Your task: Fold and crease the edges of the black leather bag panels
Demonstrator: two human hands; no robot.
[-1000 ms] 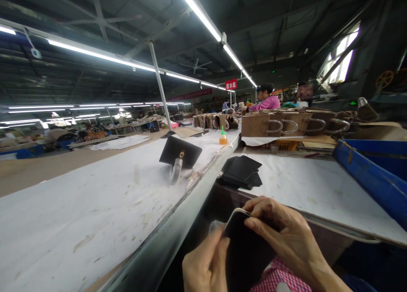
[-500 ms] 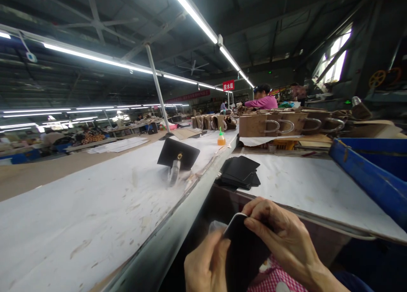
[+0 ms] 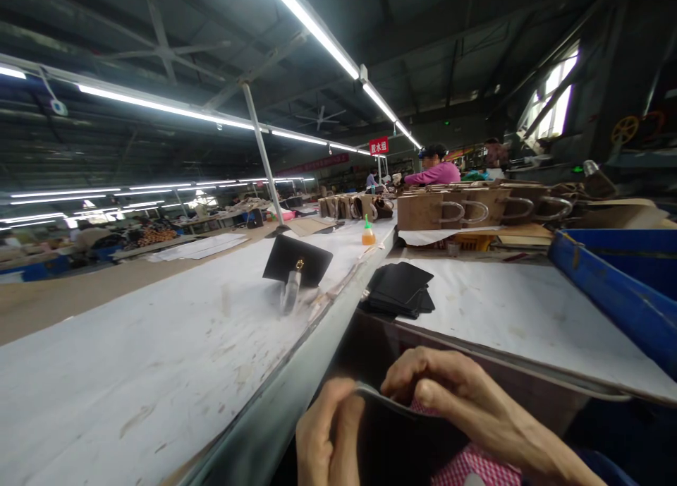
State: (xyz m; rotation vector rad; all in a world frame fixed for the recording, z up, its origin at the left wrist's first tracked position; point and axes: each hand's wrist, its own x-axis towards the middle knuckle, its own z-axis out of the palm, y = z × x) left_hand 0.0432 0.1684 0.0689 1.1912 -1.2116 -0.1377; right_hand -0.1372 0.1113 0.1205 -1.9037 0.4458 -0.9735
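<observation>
Low in the view, a dark panel (image 3: 402, 440) with a pale edge hangs between my hands. My left hand (image 3: 328, 433) pinches its upper left corner between thumb and fingers. Along the top edge, my right hand (image 3: 465, 394) has its fingers curled behind the panel and the thumb in front, gripping it. Beyond them, a stack of black pieces (image 3: 400, 288) lies on the white-covered side table (image 3: 491, 317). A black flat piece (image 3: 299, 259) with a gold fitting and a wrapped strap (image 3: 290, 292) leans on the long white table (image 3: 174, 366).
An orange glue bottle (image 3: 368, 232) with a green tip stands near the long table's edge. Brown bags (image 3: 420, 211) with wrapped handles line the back. A blue bin (image 3: 613, 295) sits at the right. A person in a pink top (image 3: 438, 173) is farther off.
My left hand has shifted slightly left and up. My right hand has moved slightly lower, and the panel's top edge now shows wider between both hands.
</observation>
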